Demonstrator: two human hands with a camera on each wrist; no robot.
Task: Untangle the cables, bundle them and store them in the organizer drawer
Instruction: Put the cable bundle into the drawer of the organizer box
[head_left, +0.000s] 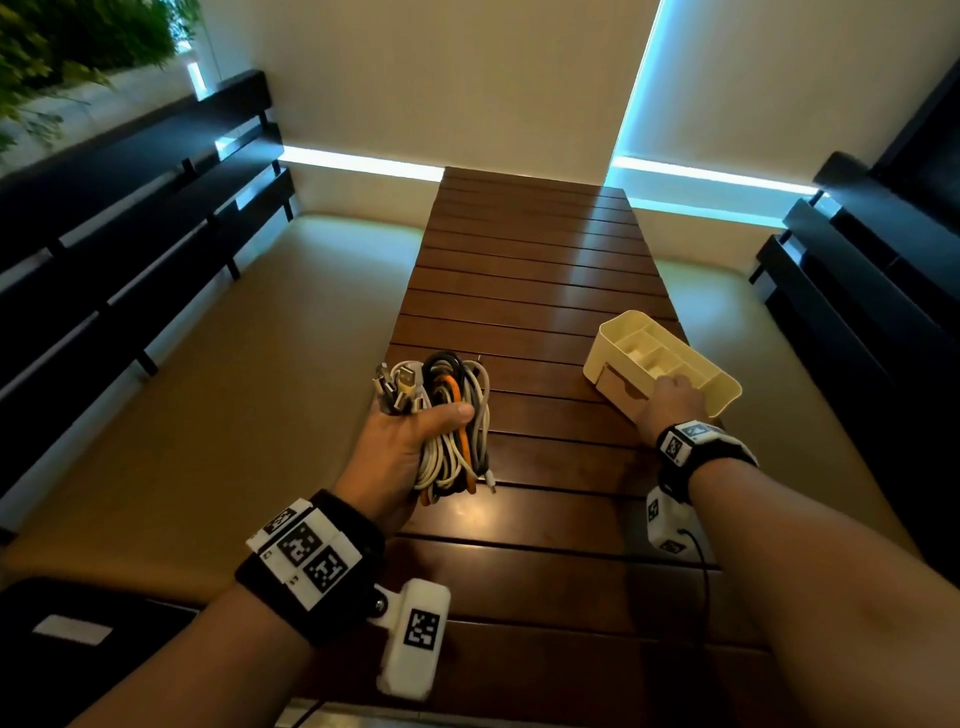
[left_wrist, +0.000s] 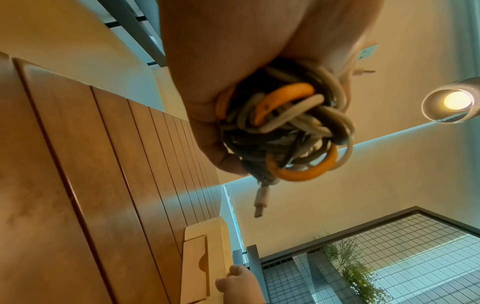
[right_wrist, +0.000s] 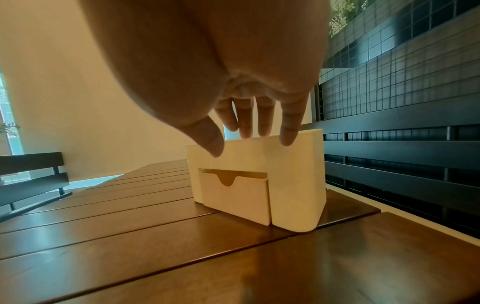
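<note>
Clenched round a coiled cable bundle (head_left: 451, 426) of white, grey, black and orange leads: left hand (head_left: 397, 447), held above the slatted wooden table (head_left: 530, 291), plugs poking out past the knuckles. Spread and laid on the top edge of the cream desk organizer (head_left: 724, 387), near the table's right edge: right hand (head_left: 670, 408), fingers (right_wrist: 289, 131) straight, thumb against the front wall.

Best to steady the organizer, then hook the notch and pull the drawer (right_wrist: 235, 198) fully out before feeding coils in; only slightly ajar now. Top compartments apparently empty; drawer contents hidden.
</note>
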